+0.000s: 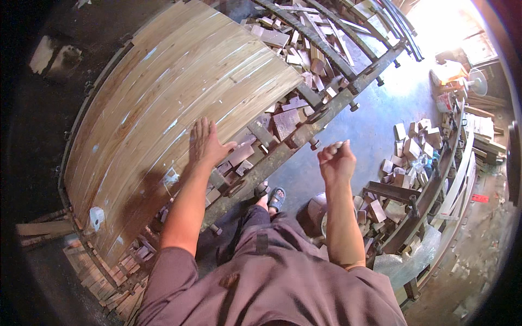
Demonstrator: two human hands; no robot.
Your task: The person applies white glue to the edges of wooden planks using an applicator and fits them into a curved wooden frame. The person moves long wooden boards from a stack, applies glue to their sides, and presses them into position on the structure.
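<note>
A wide panel of light wood boards [206, 70], streaked with white along its joints, lies on a metal frame to my left. Over its near right part is my left hand [205, 144], palm down with fingers stretched and thumb apart. Nothing is in it, and I cannot tell whether it touches the wood. Beside the wrist is a whitish smear [171, 177]. My right hand [337, 161] is raised over the floor, away from the panel, its fingers curled tightly; anything inside is hidden. A small white object [97, 218] sits near the panel's lower left corner.
A thick metal rail [326, 111] with bolts runs along the panel's right side. Wood offcuts [288, 124] fill the space beneath. More wood blocks [413, 148] lie by a second metal frame [443, 174] at right, near bubble wrap [410, 259] and a fan [477, 82].
</note>
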